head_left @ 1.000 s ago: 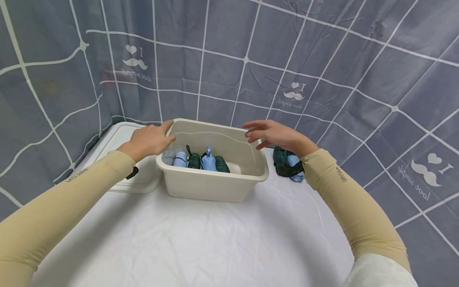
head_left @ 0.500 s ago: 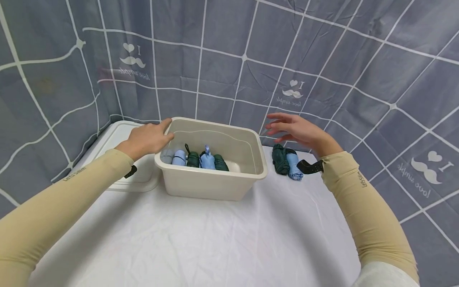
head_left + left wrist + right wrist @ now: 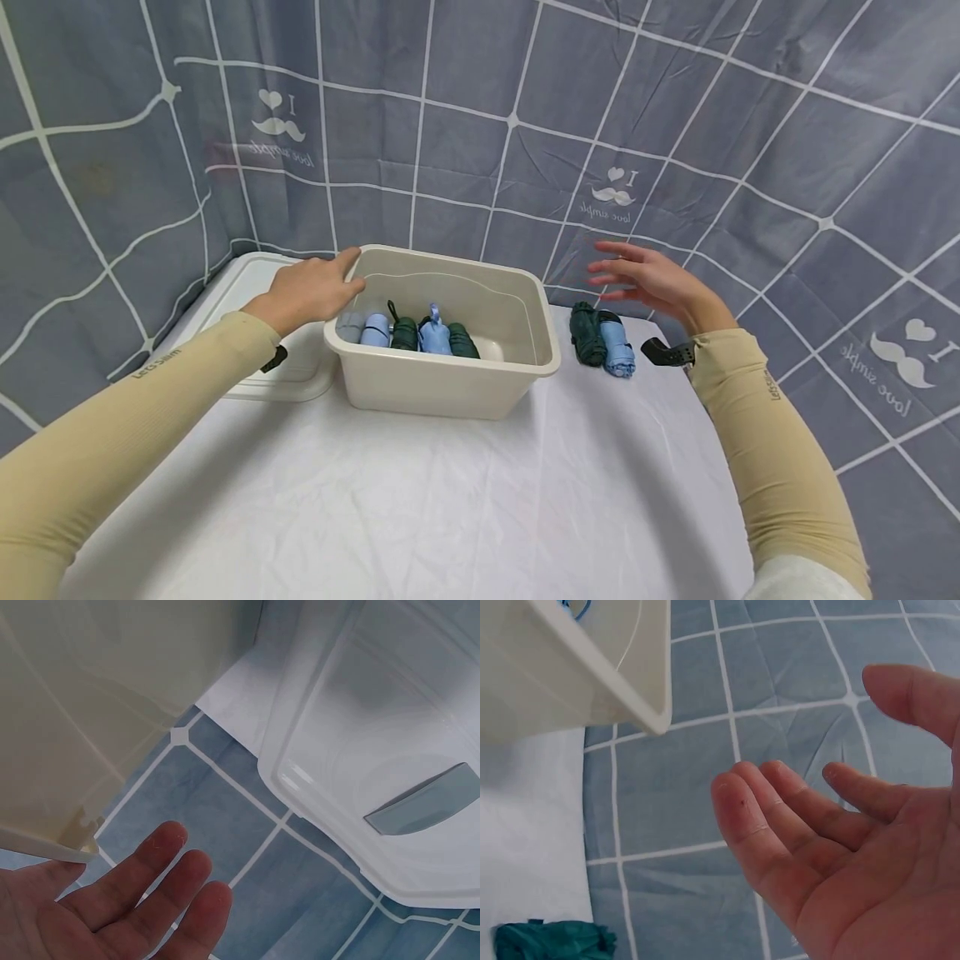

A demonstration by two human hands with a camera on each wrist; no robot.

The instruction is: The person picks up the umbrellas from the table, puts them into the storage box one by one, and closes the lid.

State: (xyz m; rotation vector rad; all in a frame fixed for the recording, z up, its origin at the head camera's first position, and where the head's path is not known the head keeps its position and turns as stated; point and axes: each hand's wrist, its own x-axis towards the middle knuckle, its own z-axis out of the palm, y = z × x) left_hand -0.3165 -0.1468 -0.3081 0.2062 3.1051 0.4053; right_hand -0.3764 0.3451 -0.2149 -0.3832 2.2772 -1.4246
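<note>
From my seat I see the right hand released and holding nothing, its fingers spread and loosely bent in the air. Below its fingertips and a little toward the person, the green roll lies on the white cloth. The blue roll lies alongside it, nearer the wrist; I can't tell whether they touch. Both look like folded umbrellas, though I can't be sure. I judge them light, soft outside and perhaps stiff at the core, not fragile, a bit slick. I'd take either round its middle, since loose fabric at the ends could slip or unfurl.

The strap at that wrist sticks out close to the blue roll, and I think it could brush it.

Left of the right hand stands the bin, four more blue and green rolls low inside. Its near end wall rises between them and this hand; I expect stiff, light plastic, best held at the rim.

The left hand grips the far end's rim between thumb and finger, other fingers hanging outside. Beneath its forearm lies the lid. Behind everything hangs the curtain.
</note>
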